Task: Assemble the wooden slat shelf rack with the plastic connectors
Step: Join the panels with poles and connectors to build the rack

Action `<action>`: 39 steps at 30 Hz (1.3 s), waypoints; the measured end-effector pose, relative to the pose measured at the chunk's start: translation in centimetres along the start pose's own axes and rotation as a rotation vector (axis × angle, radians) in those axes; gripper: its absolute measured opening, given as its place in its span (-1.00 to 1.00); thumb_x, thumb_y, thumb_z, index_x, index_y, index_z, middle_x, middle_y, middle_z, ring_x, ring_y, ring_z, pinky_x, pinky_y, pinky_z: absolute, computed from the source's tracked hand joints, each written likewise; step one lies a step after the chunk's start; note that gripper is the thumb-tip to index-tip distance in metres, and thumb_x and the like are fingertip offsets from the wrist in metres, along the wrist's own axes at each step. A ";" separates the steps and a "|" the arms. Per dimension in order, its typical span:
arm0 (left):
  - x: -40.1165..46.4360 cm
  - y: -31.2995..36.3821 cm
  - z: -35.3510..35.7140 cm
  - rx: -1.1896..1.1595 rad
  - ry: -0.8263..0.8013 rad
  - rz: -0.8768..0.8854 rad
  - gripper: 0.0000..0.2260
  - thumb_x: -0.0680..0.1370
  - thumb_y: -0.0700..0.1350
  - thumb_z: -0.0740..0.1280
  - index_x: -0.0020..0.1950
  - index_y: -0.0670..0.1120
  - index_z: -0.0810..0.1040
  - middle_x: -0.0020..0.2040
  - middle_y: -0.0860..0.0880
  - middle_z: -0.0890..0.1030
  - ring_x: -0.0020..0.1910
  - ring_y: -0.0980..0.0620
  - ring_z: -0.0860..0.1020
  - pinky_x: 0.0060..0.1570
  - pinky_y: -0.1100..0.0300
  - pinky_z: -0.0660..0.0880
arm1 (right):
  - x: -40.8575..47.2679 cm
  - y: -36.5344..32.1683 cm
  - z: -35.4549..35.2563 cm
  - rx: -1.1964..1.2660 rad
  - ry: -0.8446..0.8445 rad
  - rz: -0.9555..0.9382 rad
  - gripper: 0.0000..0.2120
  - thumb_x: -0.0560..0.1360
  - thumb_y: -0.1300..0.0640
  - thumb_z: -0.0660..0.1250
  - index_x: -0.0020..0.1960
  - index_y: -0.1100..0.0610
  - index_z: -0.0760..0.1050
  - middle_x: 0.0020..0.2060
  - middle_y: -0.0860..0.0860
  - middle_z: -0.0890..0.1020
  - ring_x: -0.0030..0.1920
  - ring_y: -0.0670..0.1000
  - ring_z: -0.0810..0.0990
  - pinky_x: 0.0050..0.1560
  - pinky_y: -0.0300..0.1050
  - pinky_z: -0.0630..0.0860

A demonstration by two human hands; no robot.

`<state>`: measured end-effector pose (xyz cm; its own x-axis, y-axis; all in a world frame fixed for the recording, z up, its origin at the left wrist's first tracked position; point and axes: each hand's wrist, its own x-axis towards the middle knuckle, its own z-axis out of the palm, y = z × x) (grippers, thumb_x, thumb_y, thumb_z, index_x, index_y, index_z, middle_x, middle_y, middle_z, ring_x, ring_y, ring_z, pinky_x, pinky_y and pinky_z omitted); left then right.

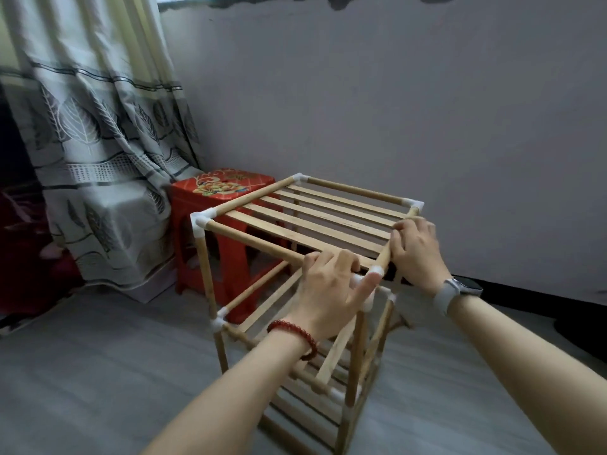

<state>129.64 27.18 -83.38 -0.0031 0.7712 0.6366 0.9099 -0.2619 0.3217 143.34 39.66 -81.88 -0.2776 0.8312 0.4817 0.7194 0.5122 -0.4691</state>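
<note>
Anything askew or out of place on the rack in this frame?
Yes: one loose slat leans diagonally across the middle tier instead of lying flat like the top shelf slats. Both hands, left hand and right hand, grip the near top corner rails.

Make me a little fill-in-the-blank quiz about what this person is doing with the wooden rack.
1. The stool behind the rack is coloured ____.
2. The right wrist carries a ____.
3. The left hand and right hand both grip rods at the rack's ____ tier.
4. The left wrist wears a beaded ____.

Missing words: red; watch; top; bracelet
</note>
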 end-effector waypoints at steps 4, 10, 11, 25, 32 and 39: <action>0.5 -0.5 -0.9 -0.309 0.051 0.026 -0.82 0.55 -0.04 0.20 0.05 -0.11 0.50 -0.10 0.07 0.47 -0.11 0.14 0.42 -0.09 0.35 0.33 | -1.3 -2.0 -3.9 0.323 -0.051 0.171 -0.78 0.61 0.13 0.09 0.11 0.19 0.45 0.20 0.17 0.42 0.06 0.00 0.39 -0.03 -0.20 0.34; 0.6 -8.5 -4.1 0.193 0.391 -0.345 -0.73 0.50 -0.07 0.21 0.13 -0.13 0.53 0.18 -0.12 0.50 0.24 -0.13 0.39 0.25 -0.11 0.26 | -4.9 -6.8 -2.8 -0.119 -0.184 -0.032 -0.62 0.59 -0.11 0.04 0.27 0.05 0.41 0.26 0.02 0.40 0.28 0.04 0.32 0.20 0.00 0.34; 0.6 -10.1 -4.7 0.273 0.375 -0.406 -0.70 0.50 -0.07 0.21 0.18 -0.14 0.52 0.27 -0.16 0.45 0.32 -0.18 0.33 0.29 -0.20 0.20 | -5.1 -7.2 -2.3 -0.212 -0.204 -0.063 -0.62 0.60 -0.12 0.01 0.26 0.03 0.42 0.23 0.02 0.42 0.27 0.04 0.33 0.17 0.00 0.34; -0.1 -12.0 -6.7 -0.081 0.515 -0.351 -0.84 0.51 -0.19 0.35 -0.17 -0.26 0.65 -0.13 -0.15 0.65 -0.12 -0.09 0.60 -0.10 0.22 0.46 | -0.7 0.1 -0.4 0.577 0.171 0.709 -0.60 0.46 -0.08 0.22 0.04 0.24 0.53 -0.04 0.14 0.65 -0.06 0.16 0.59 -0.02 0.03 0.53; -0.1 -11.4 -4.7 -0.546 0.709 -0.577 -0.76 0.51 -0.20 0.11 -0.13 -0.10 0.58 0.10 -0.02 0.60 0.23 -0.03 0.51 0.27 -0.06 0.42 | 0.3 -0.6 1.3 0.626 0.424 0.634 -0.70 0.58 0.13 0.13 0.18 0.28 0.47 -0.12 0.11 0.61 0.02 0.14 0.54 -0.05 -0.15 0.35; -0.2 -12.4 -3.7 -0.616 0.755 -0.529 -0.77 0.46 -0.19 0.07 -0.31 -0.04 0.47 0.02 -0.04 0.61 0.21 0.08 0.50 0.17 0.39 0.38 | 1.1 0.0 2.6 0.575 0.535 0.600 -0.74 0.56 0.15 0.17 0.18 0.19 0.51 -0.02 0.12 0.59 0.01 0.11 0.53 -0.09 -0.19 0.32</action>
<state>116.83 28.13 -84.91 -0.7730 0.3742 0.5122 0.3581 -0.4091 0.8393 141.40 41.15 -83.26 0.4587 0.8524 0.2508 0.1888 0.1823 -0.9649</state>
